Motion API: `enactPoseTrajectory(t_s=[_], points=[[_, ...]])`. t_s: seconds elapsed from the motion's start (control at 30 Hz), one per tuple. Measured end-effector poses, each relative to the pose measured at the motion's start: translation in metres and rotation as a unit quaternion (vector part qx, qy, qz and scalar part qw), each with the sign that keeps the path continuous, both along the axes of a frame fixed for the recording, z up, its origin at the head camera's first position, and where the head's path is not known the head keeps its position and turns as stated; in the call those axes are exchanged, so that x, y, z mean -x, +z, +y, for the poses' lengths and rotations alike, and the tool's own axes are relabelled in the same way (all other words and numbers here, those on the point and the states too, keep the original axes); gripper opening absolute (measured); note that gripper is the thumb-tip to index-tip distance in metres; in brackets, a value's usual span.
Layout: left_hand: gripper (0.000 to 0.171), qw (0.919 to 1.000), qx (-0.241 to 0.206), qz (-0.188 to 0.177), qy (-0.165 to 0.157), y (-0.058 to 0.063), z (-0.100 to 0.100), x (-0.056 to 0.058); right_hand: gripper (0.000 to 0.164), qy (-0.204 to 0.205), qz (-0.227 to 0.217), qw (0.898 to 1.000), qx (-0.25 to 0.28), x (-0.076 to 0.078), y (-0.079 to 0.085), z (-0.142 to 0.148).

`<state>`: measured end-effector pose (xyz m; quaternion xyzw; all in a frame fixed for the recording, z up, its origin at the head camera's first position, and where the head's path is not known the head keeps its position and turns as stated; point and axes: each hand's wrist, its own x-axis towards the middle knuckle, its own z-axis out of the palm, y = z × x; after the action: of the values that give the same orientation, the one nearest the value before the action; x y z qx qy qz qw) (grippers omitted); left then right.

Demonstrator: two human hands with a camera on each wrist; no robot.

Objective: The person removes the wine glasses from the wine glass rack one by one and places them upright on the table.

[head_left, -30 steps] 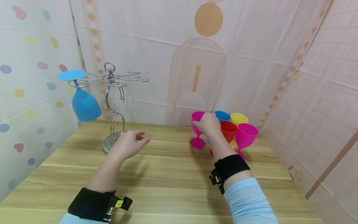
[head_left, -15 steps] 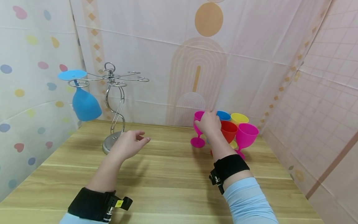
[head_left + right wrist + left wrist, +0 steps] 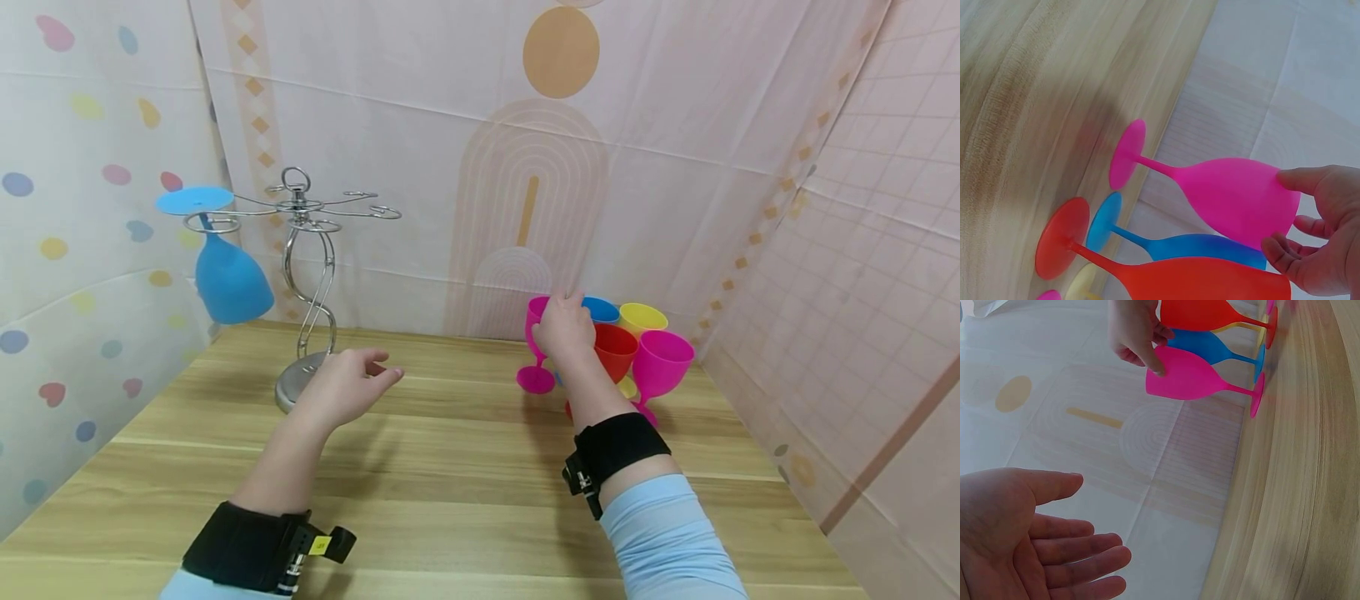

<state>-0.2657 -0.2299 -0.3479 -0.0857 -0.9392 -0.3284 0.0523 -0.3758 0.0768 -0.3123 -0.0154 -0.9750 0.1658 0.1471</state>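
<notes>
My right hand (image 3: 565,329) pinches the rim of an upright pink plastic goblet (image 3: 536,379), whose bowl it partly covers in the head view. In the right wrist view the thumb (image 3: 1300,179) presses the pink bowl's side and the other fingers curl near its rim. Beside this goblet stand a blue goblet (image 3: 1197,245) and a red goblet (image 3: 1210,281). My left hand (image 3: 348,387) hovers in front of a metal stemware rack (image 3: 300,208), holding nothing. Its palm and relaxed fingers show in the left wrist view.
From the rack's left arm a blue goblet (image 3: 232,283) hangs upside down, tilted. The right-hand group also includes a yellow goblet (image 3: 642,317) and a second pink goblet (image 3: 662,367). Patterned cloth (image 3: 375,125) walls in the wooden table (image 3: 450,500).
My right hand and the pink goblet have shifted slightly right, closer to the other goblets. The left hand has stayed in place.
</notes>
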Motion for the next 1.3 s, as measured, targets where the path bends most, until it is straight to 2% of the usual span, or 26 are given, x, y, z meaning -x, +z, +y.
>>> enactPoseTrajectory(t_s=[0.33,0.87,1.3], points=[[0.06,1.0,-0.001,-0.001,0.001,0.001,0.0009,-0.0009,0.07,0.005,0.014,1.0,-0.002,0.0008,-0.0021,0.0013],[0.06,1.0,0.001,-0.006,0.002,0.0016,0.002,-0.0006,0.072,0.007,0.012,1.0,0.007,-0.0016,-0.0007,0.0021],[0.062,0.9999,0.004,0.01,-0.004,0.0042,0.0016,-0.0034,0.07,0.016,0.026,0.999,0.01,-0.0053,0.0009,0.0015]])
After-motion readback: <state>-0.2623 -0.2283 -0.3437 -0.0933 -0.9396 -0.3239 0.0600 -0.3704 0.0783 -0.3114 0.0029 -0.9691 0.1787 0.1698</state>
